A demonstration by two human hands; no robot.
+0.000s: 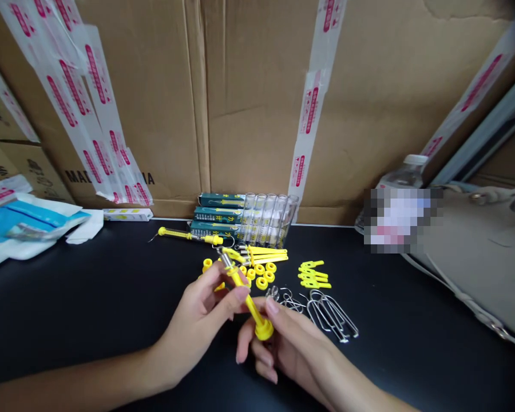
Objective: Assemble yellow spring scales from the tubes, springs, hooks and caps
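A: How is the yellow rod (254, 310) presenting?

B: The yellow rod is slanting between the two hands, above the black table (111, 309). Its upper end is carrying a bright metal fitting (226, 260); its slim, straight shaft is running down to a wider, stepped yellow collar (264, 330).

A: What is the left hand (201, 312) doing?

B: The left hand is pinching the shaft between thumb and fingers, just below the metal fitting.

A: And the right hand (298, 343)?

B: The right hand is curling partly about the collar end, its thumb lying close beside the shaft. Whether it is gripping cannot be told.

A: Which parts are lying nearby?

B: Yellow rings (261, 283) are lying just beyond the rod. Yellow clips (315, 284) and bent metal wires (332, 315) are resting farther right.
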